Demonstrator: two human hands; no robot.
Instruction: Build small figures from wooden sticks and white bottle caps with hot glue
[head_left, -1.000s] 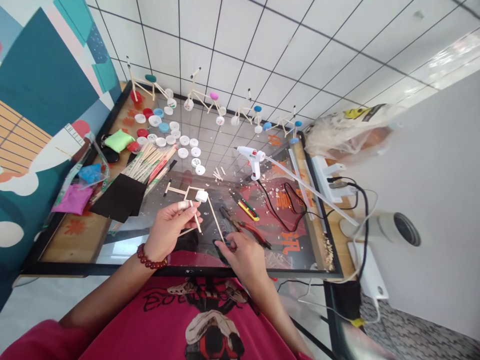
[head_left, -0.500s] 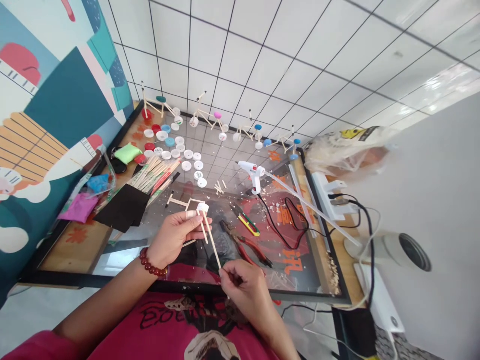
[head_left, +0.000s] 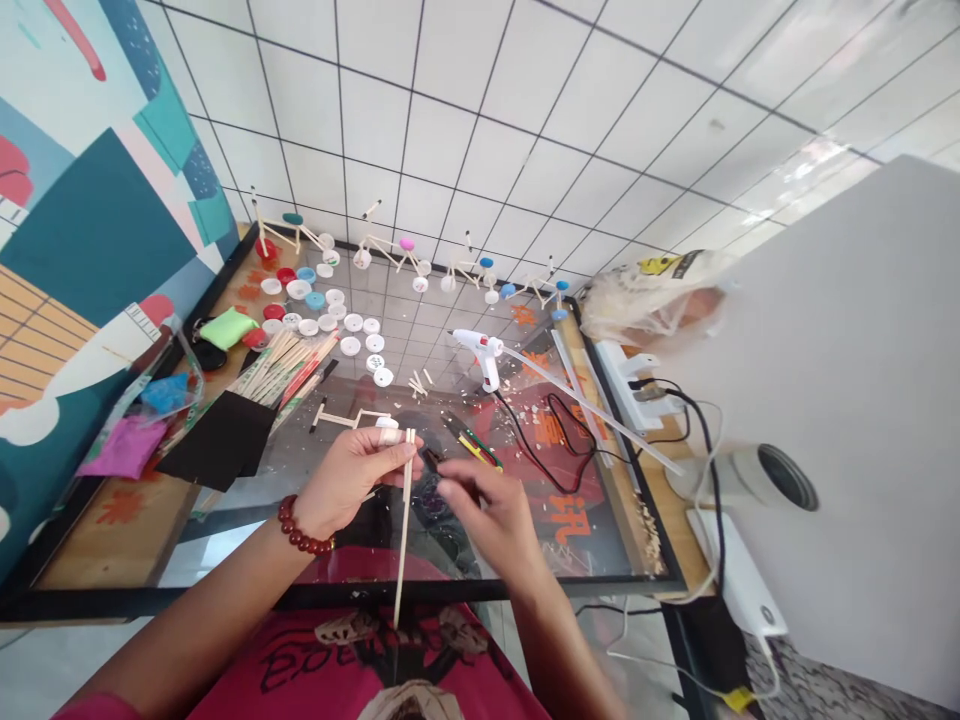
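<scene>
My left hand (head_left: 352, 478) pinches two thin wooden sticks (head_left: 403, 530) near their top ends, so they hang down toward my lap. A bandaged finger shows on that hand, and a red bead bracelet (head_left: 301, 532) circles the wrist. My right hand (head_left: 487, 510) hovers just right of the sticks with its fingers curled over the dark handles of the pliers (head_left: 444, 470) on the glass; whether it grips them is unclear. A small stick-and-cap frame (head_left: 352, 420) lies on the glass behind my left hand.
A white glue gun (head_left: 482, 352) stands mid-table with its black cord (head_left: 555, 440). Bottle caps (head_left: 330, 310), a stick bundle (head_left: 289, 360), black foam (head_left: 217, 450) and stick models (head_left: 390, 250) fill the left and back. A yellow-green cutter (head_left: 474, 445), power strip (head_left: 630, 375) and plastic bag (head_left: 652, 295) lie right.
The long stick passed from my right hand into my left, which now holds both sticks hanging downward. My right hand moved up over the pliers. The view shifted slightly.
</scene>
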